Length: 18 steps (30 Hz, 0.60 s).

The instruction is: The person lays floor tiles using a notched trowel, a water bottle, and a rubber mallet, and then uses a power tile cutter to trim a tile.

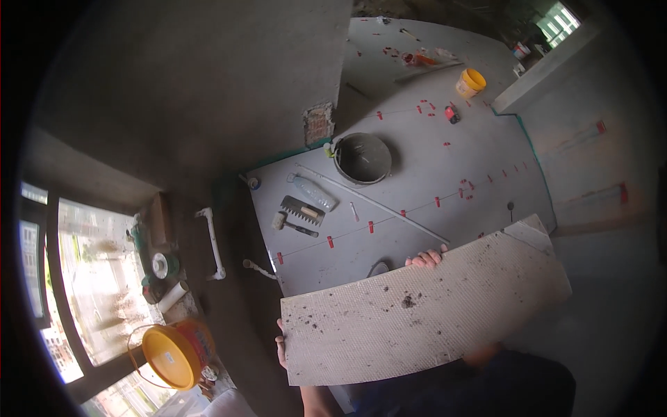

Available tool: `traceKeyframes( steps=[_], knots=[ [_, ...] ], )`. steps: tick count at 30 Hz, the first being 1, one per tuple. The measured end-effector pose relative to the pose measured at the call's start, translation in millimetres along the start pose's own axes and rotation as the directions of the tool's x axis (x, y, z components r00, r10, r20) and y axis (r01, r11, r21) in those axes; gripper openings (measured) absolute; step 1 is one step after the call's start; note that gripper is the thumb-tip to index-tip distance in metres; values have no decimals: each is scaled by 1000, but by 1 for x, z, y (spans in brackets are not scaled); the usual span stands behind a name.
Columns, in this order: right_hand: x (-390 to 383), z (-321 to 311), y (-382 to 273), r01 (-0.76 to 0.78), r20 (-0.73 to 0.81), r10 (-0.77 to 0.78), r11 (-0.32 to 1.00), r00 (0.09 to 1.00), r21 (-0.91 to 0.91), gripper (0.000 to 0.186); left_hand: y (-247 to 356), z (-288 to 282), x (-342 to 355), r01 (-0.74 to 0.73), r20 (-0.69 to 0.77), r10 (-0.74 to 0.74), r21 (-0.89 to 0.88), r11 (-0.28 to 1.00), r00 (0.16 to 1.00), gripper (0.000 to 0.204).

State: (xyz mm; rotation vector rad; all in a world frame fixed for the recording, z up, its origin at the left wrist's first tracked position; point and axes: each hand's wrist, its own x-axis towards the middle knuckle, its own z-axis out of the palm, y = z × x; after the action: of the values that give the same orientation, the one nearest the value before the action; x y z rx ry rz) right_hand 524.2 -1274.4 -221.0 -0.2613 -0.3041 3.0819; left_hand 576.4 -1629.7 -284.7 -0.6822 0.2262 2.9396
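A long tile (pixel 424 313) is held in front of me with its ribbed beige back facing up. Dark specks and crumbs are scattered over that back. Fingers of my left hand (pixel 281 344) wrap around its left short edge. On the far long edge, the fingers of my right hand (pixel 425 258) curl over the rim, the rest of that hand hidden beneath. Beyond the tile, on the laid grey floor tiles, lie a notched trowel (pixel 302 210), a mallet (pixel 294 225) and a long thin bar (pixel 375 203).
A dark mortar bucket (pixel 363 158) stands beside the wall corner. Red levelling clips (pixel 371 227) stick up along the tile joints. A yellow bucket (pixel 472 82) sits farther off. At the left, a yellow pail (pixel 170 356) rests by the window, near a white pipe (pixel 212 243). A shoe tip (pixel 379 267) shows.
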Motion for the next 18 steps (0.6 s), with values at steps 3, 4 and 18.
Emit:
traceKeyframes(
  steps=[3, 4, 18],
  knots=[
    [-30, -25, -40, 123, 227, -125, 992, 966, 21, 61, -9, 30, 25, -96, 307, 35, 189, 977, 951, 53],
    [-34, -27, -59, 153, 325, -152, 988, 934, 21, 62, -7, 42, 24, 79, 186, -146, 325, 942, 972, 56],
    [-43, 119, -129, 568, 496, -505, 823, 707, 29, 48, -44, 163, 223, 503, -328, -549, 841, 201, 769, 35]
  ],
)
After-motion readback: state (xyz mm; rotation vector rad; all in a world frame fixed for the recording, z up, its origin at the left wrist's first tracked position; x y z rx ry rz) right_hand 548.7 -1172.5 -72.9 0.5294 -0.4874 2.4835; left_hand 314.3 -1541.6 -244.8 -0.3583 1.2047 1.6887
